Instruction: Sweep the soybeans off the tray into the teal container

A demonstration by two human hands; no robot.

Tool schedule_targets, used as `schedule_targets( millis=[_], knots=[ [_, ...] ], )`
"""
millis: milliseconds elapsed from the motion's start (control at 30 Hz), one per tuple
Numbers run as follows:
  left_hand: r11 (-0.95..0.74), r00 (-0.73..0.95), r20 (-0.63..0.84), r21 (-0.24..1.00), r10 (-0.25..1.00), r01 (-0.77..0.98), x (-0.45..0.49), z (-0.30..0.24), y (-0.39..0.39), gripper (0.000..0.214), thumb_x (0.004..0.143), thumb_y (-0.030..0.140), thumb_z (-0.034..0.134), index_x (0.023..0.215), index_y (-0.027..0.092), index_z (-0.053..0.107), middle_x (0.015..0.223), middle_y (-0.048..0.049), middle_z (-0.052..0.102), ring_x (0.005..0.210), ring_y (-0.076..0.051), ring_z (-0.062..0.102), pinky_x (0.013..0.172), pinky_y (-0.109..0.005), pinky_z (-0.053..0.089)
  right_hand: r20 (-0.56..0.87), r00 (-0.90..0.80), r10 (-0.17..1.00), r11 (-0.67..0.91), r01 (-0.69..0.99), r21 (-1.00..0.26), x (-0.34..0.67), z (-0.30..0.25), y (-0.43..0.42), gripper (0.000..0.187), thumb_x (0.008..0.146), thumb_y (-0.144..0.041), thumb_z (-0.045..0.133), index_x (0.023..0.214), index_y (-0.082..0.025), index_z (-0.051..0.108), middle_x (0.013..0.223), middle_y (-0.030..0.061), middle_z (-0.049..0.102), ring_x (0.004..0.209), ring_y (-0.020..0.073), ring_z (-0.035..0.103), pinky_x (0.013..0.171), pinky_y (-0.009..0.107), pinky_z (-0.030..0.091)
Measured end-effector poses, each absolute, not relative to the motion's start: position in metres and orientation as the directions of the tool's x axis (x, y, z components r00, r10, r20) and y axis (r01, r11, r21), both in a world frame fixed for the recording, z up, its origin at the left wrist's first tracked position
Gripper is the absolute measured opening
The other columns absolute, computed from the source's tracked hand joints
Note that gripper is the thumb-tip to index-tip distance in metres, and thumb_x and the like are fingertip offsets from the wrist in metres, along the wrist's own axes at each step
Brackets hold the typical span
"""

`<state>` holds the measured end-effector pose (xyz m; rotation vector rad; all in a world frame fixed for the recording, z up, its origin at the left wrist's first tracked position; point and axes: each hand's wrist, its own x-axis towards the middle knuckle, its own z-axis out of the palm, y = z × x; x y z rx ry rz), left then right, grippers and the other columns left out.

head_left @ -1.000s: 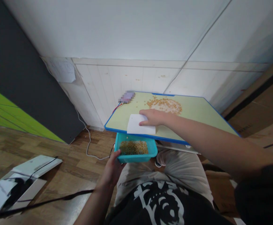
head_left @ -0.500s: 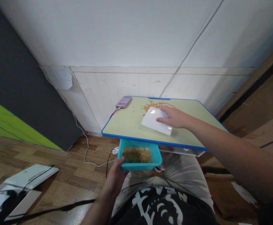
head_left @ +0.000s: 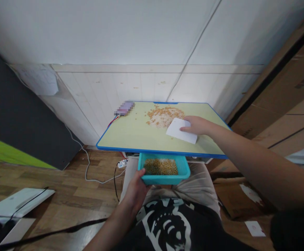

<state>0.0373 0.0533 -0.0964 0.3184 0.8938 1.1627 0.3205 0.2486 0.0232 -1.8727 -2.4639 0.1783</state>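
Note:
My left hand [head_left: 138, 186] grips the near left rim of a turquoise plastic tub [head_left: 164, 180], held just below the table's front edge. Inside lie yellow soybeans [head_left: 169, 167] beside smaller dark greenish grains [head_left: 152, 166], with some whitish grains at the back. My right hand [head_left: 197, 125] is closed on a white card [head_left: 181, 130], thumb on top, fingers hidden behind it. The card is tilted over the yellow-green tabletop [head_left: 131, 136]. Just left of it spreads a loose pile of orange-yellow kernels [head_left: 164, 112] mixed with whitish grains [head_left: 159, 121].
A pixelated purplish object [head_left: 125, 108] with red and blue wires sits at the table's back left corner. A white wall panel [head_left: 110, 87] stands behind. Cardboard boxes [head_left: 285, 104] rise at the right. A power strip [head_left: 122, 163] and cables lie below left.
The view has shifted. The right hand and card have drawn to the right of the pile, uncovering its whitish grains. The left hand still holds the tub.

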Motion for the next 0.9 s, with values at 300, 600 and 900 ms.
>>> schedule_targets(
  millis=[300, 600, 900],
  knots=[
    [0.445, 0.109, -0.506, 0.611, 0.856, -0.655, 0.049, -0.081, 0.058, 0.052, 0.087, 0.029, 0.065, 0.137, 0.015, 0.064, 0.117, -0.0124, 0.081, 0.1, -0.028, 0.076, 0.078, -0.035, 0.059, -0.125, -0.341, 0.932, 0.313, 0.928, -0.203, 0.312, 0.022, 0.233, 0.047, 0.091, -0.046, 0.068, 0.127, -0.016, 0.069, 0.127, 0.0174, 0.074, 0.108, 0.0317, 0.071, 0.09, 0.039, 0.054],
    [0.445, 0.106, -0.504, 0.619, 0.857, -0.647, 0.056, -0.081, 0.061, 0.05, 0.088, 0.029, 0.062, 0.136, 0.016, 0.063, 0.111, -0.0119, 0.081, 0.091, -0.026, 0.076, 0.07, -0.033, 0.058, -0.099, -0.395, 0.913, 0.376, 0.911, -0.169, 0.301, 0.029, 0.21, 0.051, 0.091, -0.046, 0.069, 0.131, -0.013, 0.067, 0.126, 0.0188, 0.073, 0.11, 0.0322, 0.07, 0.091, 0.038, 0.052],
    [0.457, 0.11, -0.502, 0.647, 0.858, -0.61, 0.057, -0.081, 0.06, 0.051, 0.088, 0.032, 0.06, 0.138, 0.018, 0.06, 0.118, -0.0116, 0.08, 0.1, -0.028, 0.076, 0.07, -0.034, 0.058, -0.089, -0.475, 0.876, 0.446, 0.866, -0.226, 0.299, 0.028, 0.212, 0.051, 0.087, -0.044, 0.074, 0.13, -0.017, 0.07, 0.128, 0.0149, 0.074, 0.115, 0.031, 0.07, 0.096, 0.037, 0.051]
  ],
)
